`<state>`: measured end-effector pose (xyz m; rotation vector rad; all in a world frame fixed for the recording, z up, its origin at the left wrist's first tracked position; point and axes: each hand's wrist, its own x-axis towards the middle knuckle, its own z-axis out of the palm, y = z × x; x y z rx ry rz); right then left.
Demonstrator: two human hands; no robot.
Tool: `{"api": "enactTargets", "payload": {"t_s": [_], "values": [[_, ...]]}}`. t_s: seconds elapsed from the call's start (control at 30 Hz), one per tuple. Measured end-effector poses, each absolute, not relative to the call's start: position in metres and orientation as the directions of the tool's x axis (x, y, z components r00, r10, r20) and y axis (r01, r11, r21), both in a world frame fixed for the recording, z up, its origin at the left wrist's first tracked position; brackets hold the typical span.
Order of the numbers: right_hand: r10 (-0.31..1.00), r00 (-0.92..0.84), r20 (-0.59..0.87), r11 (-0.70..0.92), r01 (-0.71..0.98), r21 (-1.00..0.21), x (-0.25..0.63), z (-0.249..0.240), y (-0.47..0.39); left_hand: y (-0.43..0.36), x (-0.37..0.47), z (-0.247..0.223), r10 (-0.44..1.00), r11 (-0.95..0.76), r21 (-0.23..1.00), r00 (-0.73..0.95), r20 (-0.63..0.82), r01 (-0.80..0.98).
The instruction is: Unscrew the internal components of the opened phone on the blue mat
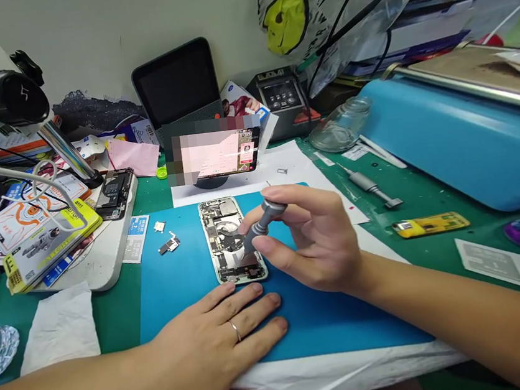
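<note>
An opened smartphone (228,242) lies on a blue mat (175,317), its inner boards and parts exposed. My right hand (318,235) holds a grey precision screwdriver (263,223) between thumb and fingers, tilted with its lower end over the phone. Whether the tip touches a screw is too small to tell. Just below the phone, my left hand (238,329) rests with its fingers stretched out, the fingertips by the phone's lower edge. Two small loose phone parts, a metal piece (160,226) and a dark board piece (169,243), sit on the mat left of the phone.
A lit phone (224,153) stands behind the mat before a dark display (175,73). To the right are another screwdriver (369,185), a glass jar (343,124), a yellow packet (430,224) and a blue case (446,142). A microscope stand base (108,262) carries boxes at left.
</note>
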<state>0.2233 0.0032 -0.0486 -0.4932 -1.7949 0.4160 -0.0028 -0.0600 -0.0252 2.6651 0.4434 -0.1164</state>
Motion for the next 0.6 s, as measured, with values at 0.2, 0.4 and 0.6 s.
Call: {"api": "enactTargets", "payload": {"t_s": [0.2,0.4,0.6], "values": [[0.524,-0.272,0.807,0.852,0.141,-0.505,0.2241,-0.0500,0.0026,-0.0609,-0.0020,-0.0255,0.295,-0.860,0.391,0.945,-0.144,0.328],[0.465,-0.373,0.803,0.884,0.142,-0.446,0.2259,-0.0493,0.0048,-0.0599,-0.0017,-0.0257,0.292,-0.867,0.382,0.947,-0.132,0.321],[0.441,-0.403,0.802,0.896,0.147,-0.419,0.2249,-0.0488,0.0046,-0.0602,-0.0013,-0.0258,0.291,-0.866,0.383,0.946,-0.140,0.323]]}}
